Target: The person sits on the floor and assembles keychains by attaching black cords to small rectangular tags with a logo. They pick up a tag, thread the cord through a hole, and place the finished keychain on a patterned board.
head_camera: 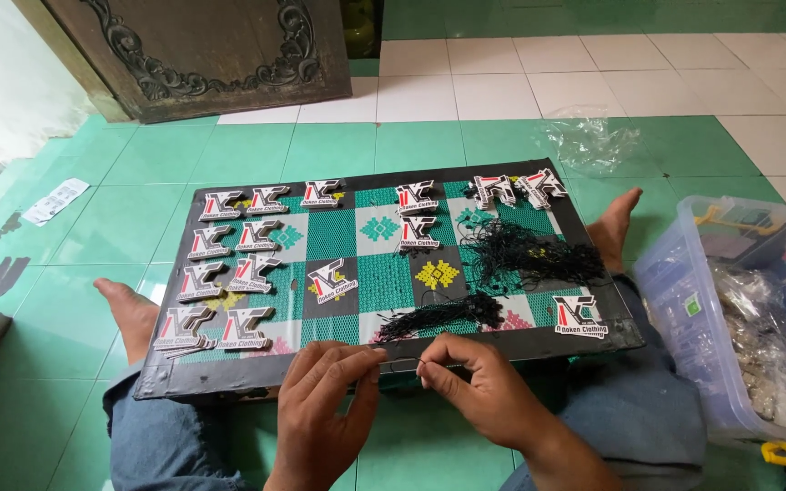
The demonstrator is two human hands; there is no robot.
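Observation:
A patterned green, grey and white board (229, 377) with a black rim lies across my legs. On it sit several stacks of shaped card tags (229, 264) at the left, more tags (511, 189) at the far right, one tag (580, 315) near the right corner, and bundles of black string (529, 253). My left hand (320, 400) and my right hand (475, 382) meet at the board's near edge. Both pinch a thin black string (402, 363) stretched between their fingertips.
A clear plastic bin (684, 309) with packets stands at my right. A crumpled clear bag (593, 141) lies on the green tiled floor beyond the board. A carved dark wooden panel (202, 55) leans at the back left. My bare feet (129, 314) flank the board.

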